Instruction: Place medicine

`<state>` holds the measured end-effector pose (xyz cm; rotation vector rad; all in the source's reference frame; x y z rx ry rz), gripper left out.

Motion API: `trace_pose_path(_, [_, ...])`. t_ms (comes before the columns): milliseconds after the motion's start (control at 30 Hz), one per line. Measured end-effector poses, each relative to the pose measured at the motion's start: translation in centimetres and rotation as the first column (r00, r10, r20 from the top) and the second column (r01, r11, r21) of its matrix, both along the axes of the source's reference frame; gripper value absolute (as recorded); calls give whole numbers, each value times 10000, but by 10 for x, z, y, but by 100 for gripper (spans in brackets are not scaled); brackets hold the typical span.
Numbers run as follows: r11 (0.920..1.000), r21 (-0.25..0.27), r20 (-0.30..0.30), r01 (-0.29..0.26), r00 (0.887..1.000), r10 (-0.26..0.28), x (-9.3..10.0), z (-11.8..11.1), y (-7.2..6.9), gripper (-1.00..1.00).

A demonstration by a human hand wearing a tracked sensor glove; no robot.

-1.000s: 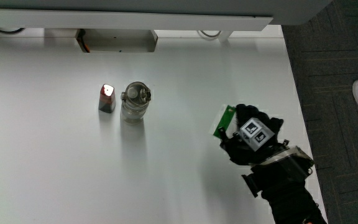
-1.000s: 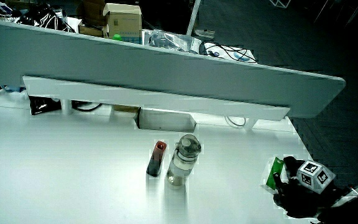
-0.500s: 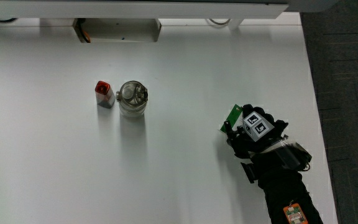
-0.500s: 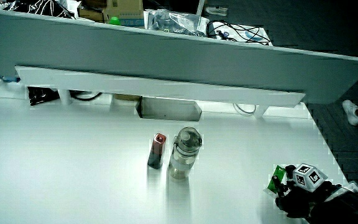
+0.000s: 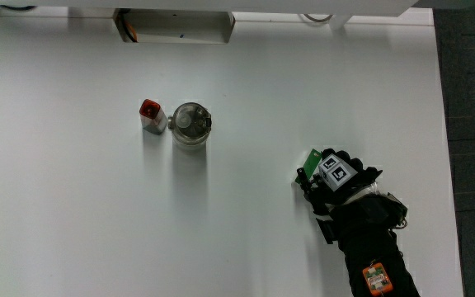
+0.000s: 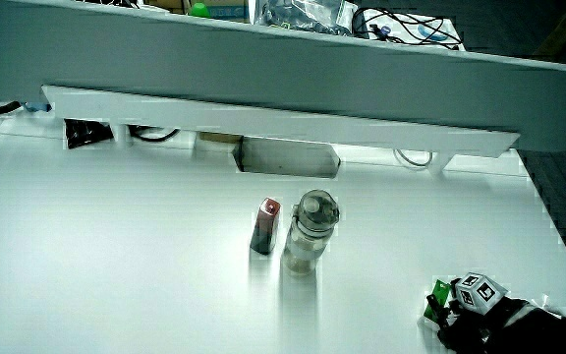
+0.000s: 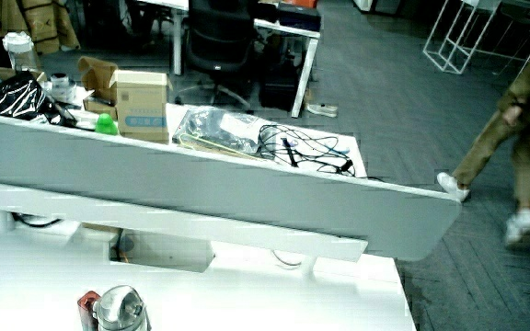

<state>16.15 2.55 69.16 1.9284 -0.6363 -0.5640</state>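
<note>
In the main view we are looking down on the hand [image 5: 337,176], which is resting low on the counter [image 5: 72,214] near its edge, with its fingers [image 5: 307,178] closed around a small green medicine pack [image 5: 312,160] that is poking out from under the glove. Well apart from it, a red-capped bottle [image 5: 152,115] is standing just beside a clear jar [image 5: 191,125]. We are judging that the pack is being set down here, so doing this well is meaning keeping it flat against the counter and loosening the grip only once it is lying steady (not letting it tip onto an edge). In a side view the hand [image 6: 480,313] is showing at the counter's near edge with the green pack [image 6: 439,297] beside its cube, and the bottle [image 6: 265,225] and jar [image 6: 311,229] are showing their upright height, which the view from above is hiding. In a side view only the tops of the bottle [image 7: 88,309] and jar [image 7: 120,309] are appearing below the partition [image 7: 201,188]; the hand and the pack are not appearing there at all.
</note>
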Motion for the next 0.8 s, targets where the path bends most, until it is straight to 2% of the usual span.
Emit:
trace_pose_path(33, [9999, -14, -229, -99, 9997, 99, 2, 3, 0, 0])
trace_pose_path(100, [9987, -428, -455, -287, 9986, 267, 6, 6, -3, 0])
trace_pose_path(133, [9991, -329, -350, -273, 9990, 262, 5, 2, -4, 0])
trace_pose_path(200, [9976, -585, -265, -378, 9990, 363, 6, 4, -4, 0])
trace_pose_path(300, [9954, -789, -291, -543, 9982, 521, 10, 7, 0, -27])
trace_pose_path(333, [9966, -593, -547, -574, 9970, 542, 12, 8, 1, -36])
trace_pose_path(367, [9968, -529, -199, -602, 9980, 592, 13, 4, 1, -45])
trace_pose_path(400, [9949, -780, 153, -639, 9978, 652, 13, 2, 2, -55])
trace_pose_path(467, [9966, -462, 299, -679, 9971, 693, 16, 0, 4, -73])
trace_pose_path(533, [9974, -47, 1041, -723, 9919, 724, 18, -7, 7, -91])
trace_pose_path(567, [9966, -26, 997, -825, 9916, 823, 20, -8, 10, -100])
trace_pose_path(733, [9914, 558, 1823, -1187, 9774, 1068, 29, -20, 18, -100])
trace_pose_path(800, [9884, 623, 2295, -1384, 9658, 1207, 34, -27, 21, -100])
